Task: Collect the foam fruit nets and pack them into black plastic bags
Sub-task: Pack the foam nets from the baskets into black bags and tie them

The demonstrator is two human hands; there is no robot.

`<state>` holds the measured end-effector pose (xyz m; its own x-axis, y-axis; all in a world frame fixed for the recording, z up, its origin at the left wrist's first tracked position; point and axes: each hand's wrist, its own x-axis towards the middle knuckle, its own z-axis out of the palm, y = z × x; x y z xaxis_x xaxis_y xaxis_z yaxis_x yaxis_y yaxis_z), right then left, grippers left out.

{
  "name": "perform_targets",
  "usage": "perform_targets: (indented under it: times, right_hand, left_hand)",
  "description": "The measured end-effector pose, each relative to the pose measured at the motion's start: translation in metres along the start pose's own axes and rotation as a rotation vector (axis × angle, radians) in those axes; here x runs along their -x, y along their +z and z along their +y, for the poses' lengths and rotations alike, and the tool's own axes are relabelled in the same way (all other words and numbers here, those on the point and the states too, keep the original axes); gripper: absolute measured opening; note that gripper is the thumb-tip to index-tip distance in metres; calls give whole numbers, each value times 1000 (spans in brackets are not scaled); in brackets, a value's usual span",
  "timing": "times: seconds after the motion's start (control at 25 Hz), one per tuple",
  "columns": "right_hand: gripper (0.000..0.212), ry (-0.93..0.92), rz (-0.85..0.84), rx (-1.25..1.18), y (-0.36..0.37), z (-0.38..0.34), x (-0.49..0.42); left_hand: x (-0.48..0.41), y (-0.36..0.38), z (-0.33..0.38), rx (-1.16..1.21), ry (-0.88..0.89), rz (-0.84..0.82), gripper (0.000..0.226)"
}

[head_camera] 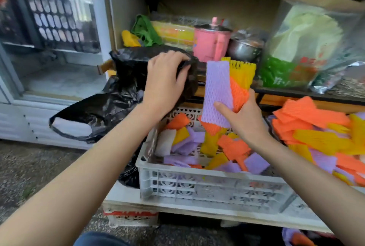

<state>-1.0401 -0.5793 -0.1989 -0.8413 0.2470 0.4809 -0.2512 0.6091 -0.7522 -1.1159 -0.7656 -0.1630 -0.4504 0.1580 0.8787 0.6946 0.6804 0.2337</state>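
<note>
**Handful of foam nets held up beside the black bag**

A black plastic bag point(126, 79) is gripped at its rim by the left hand point(166, 79), with the fingers curled over the top edge and the thumb tucked against the side. The bag is propped at the left end of a white plastic crate point(207, 186), and its lower part is slumped toward the ground.

A small bunch of foam nets point(217, 87) is clutched upright in the right hand point(243, 119): a purple one in front, orange and yellow ones fanned out behind it. The bunch is held above the crate, just right of the bag's mouth and not touching it.

Plenty of loose nets point(197, 147) are seen inside the crate (purple, orange, yellow and a white one, all jumbled). A bigger heap of nets point(320, 133) is piled to the right of the crate.

On the shelf behind, a pink mug point(209, 46) and a steel bowl point(243, 49) are parked side by side.
</note>
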Motion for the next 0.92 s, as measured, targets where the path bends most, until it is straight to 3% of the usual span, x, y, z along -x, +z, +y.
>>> perform_targets:
  times: [0.28,0.48,0.68,0.92]
  right_hand:
    - [64,129,124,120,-105,37,37]
    - [68,185,154,183,-139,48,55]
    - [66,69,148,110,-132,25,49]
    - [58,-10,5,88,-68,11,22]
  left_hand:
    - [37,64,107,205,91,-294,20]
    - [94,80,141,240,6,-682,32]
    - [106,49,106,244,-103,-575,30]
    - [118,49,-6,63,-441,-586,31]
